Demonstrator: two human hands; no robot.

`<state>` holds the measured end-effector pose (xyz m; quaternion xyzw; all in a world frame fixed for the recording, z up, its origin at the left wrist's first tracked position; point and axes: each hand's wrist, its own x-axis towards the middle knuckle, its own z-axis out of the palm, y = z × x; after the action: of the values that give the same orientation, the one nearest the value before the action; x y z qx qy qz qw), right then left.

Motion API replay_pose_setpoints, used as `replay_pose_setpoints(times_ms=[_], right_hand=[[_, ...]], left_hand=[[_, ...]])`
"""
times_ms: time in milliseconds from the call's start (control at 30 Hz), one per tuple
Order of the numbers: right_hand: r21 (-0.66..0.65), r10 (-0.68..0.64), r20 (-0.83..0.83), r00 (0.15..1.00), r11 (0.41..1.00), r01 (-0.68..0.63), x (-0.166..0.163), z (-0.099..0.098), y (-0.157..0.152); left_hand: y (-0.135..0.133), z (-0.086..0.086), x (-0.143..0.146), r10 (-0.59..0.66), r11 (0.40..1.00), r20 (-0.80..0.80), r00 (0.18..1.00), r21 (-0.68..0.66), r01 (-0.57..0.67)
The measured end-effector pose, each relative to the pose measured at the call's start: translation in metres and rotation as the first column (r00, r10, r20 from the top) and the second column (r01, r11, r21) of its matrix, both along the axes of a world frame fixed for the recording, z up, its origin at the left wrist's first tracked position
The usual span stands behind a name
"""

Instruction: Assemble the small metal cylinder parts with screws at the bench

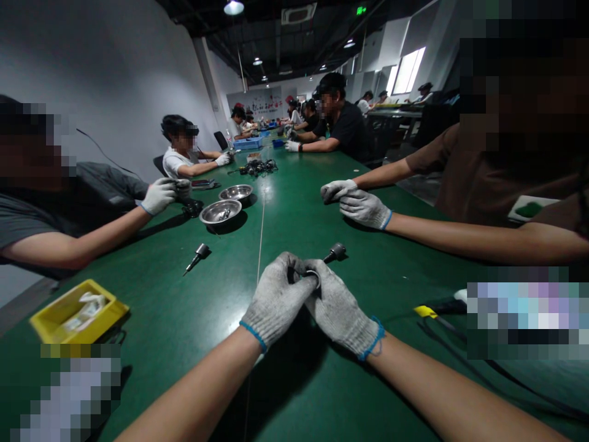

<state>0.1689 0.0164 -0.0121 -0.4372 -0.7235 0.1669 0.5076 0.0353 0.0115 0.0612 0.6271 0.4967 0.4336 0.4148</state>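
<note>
Both my hands wear grey-white knit gloves with blue cuffs and meet over the table. My left hand (278, 301) is closed, its thumb and fingers on a small metal ring (315, 277). Wrapped round the same ring from the other side is my right hand (340, 307). The fingers hide most of the ring, so its full shape does not show. Just beyond my right hand lies a metal tool with a knurled round head and thin shaft (337, 251). A similar tool with a pointed tip (197, 258) lies farther left.
The green table (221, 380) stretches far ahead. Two steel bowls (221, 213) stand left of centre, the nearer holding small metal parts. A yellow bin (83, 313) sits at the left. Black cables (460, 331) run along the right. Gloved co-workers sit on both sides.
</note>
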Motion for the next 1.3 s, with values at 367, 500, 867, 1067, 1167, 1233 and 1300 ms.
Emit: replay_pose_setpoints(times_ms=[367, 500, 867, 1067, 1167, 1233, 1300], right_hand=[[-0.103, -0.024, -0.058, 0.998, 0.994, 0.018, 0.001, 0.012, -0.001], [-0.204, -0.034, -0.150, 0.988, 0.979, 0.003, 0.003, 0.015, 0.003], [-0.220, -0.048, -0.146, 0.988, 0.975, 0.015, 0.004, 0.018, 0.002], [-0.190, -0.050, -0.129, 0.990, 0.981, 0.025, 0.003, 0.016, 0.003], [-0.182, -0.048, -0.120, 0.992, 0.983, 0.025, 0.003, 0.016, 0.003], [-0.172, -0.044, -0.114, 0.993, 0.985, 0.024, 0.003, 0.015, 0.003], [-0.161, -0.037, -0.109, 0.993, 0.987, 0.019, 0.003, 0.015, 0.003]], left_hand=[[0.041, -0.028, -0.042, 0.117, 0.993, -0.205, 0.972, 0.037, -0.111], [0.044, -0.039, -0.057, 0.028, 0.980, -0.443, 0.896, 0.188, 0.063], [0.042, -0.034, -0.067, -0.193, 0.955, -0.555, 0.809, 0.083, 0.284], [0.041, -0.035, -0.069, -0.208, 0.949, -0.510, 0.835, 0.103, 0.299], [0.041, -0.037, -0.069, -0.211, 0.951, -0.483, 0.850, 0.099, 0.292], [0.041, -0.037, -0.069, -0.210, 0.954, -0.472, 0.856, 0.094, 0.286], [0.041, -0.036, -0.069, -0.213, 0.954, -0.464, 0.860, 0.090, 0.285]])
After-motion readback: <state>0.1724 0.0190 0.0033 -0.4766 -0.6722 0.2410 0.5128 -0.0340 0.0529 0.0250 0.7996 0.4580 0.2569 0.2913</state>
